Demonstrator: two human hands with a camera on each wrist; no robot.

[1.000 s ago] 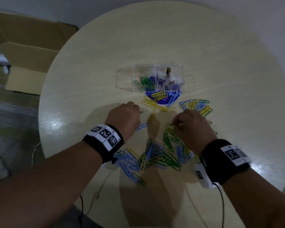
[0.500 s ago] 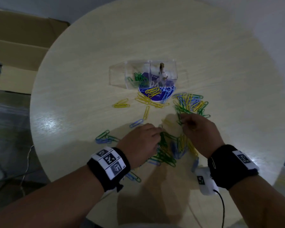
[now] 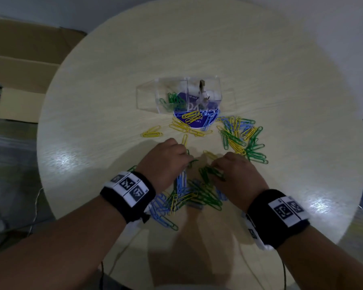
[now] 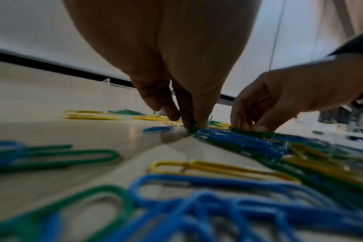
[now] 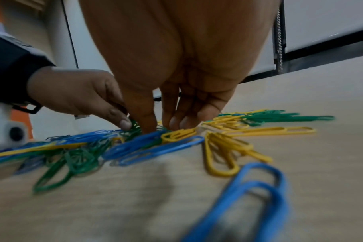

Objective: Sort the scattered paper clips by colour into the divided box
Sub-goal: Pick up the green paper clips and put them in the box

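A clear divided box stands mid-table, with green clips, yellow clips and blue clips in separate compartments. A mixed pile of paper clips lies near me, and a second pile sits to the right of the box. My left hand pinches a small bunch of green clips at the pile's far edge. Close beside it, my right hand has its thumb and fingertips closed on green clips of the same pile.
The round pale wooden table has loose yellow clips to the left of the box. A flattened cardboard box lies on the floor beyond the left edge. Cables hang near the front edge.
My left hand has come in from the left side of the table to the near pile. Both hands now meet at the pile's far edge, picking at green clips.
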